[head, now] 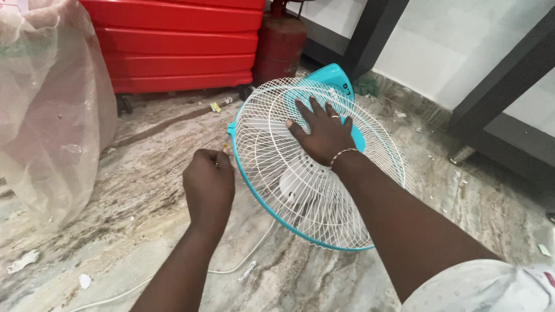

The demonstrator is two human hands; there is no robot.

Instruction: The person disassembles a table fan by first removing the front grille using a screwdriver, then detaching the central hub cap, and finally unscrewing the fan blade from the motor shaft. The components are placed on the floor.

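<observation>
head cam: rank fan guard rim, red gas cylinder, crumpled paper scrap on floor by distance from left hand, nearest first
From the left hand:
1. Fan guard rim, teal, right beside the fist on its right.
2. Crumpled paper scrap, on the floor at lower left.
3. Red gas cylinder, upright at the back wall, upper centre.

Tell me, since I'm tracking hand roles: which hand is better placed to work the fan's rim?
Probably the left hand: it grips a small tool at the fan rim, while the right hand lies flat on the grille.

Left hand clenched in a fist, arm extended forward. Right hand flat, fingers spread, palm down.
</observation>
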